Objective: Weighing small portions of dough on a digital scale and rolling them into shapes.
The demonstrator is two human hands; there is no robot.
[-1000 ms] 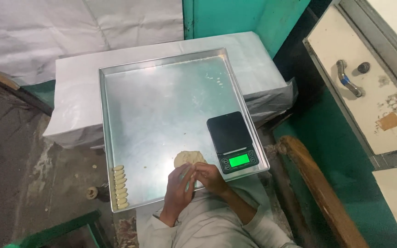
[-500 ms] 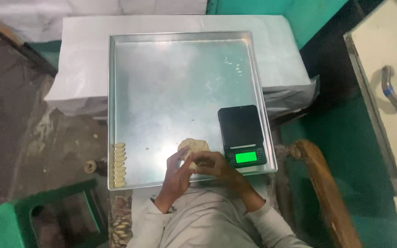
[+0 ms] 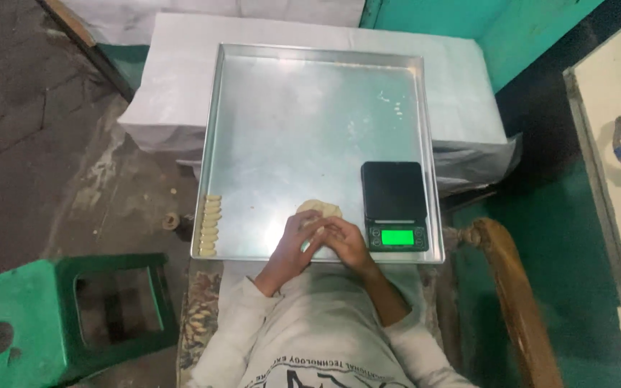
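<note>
Steel tray (image 3: 310,108) on covered table, left hand (image 3: 292,248) and right hand (image 3: 345,243) together pinching dough piece (partly hidden), dough lump (image 3: 319,209) just beyond, black scale (image 3: 394,205) beside.

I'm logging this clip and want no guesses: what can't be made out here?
Head view only:
- What the left hand and right hand pinch: fingers cover it.
- Near half of the dough lump: hidden behind the hands.
- Scale reading: too small.
- Green stool: cut off by the frame.

L + R hands (image 3: 323,242) together, fingers curled.
</note>
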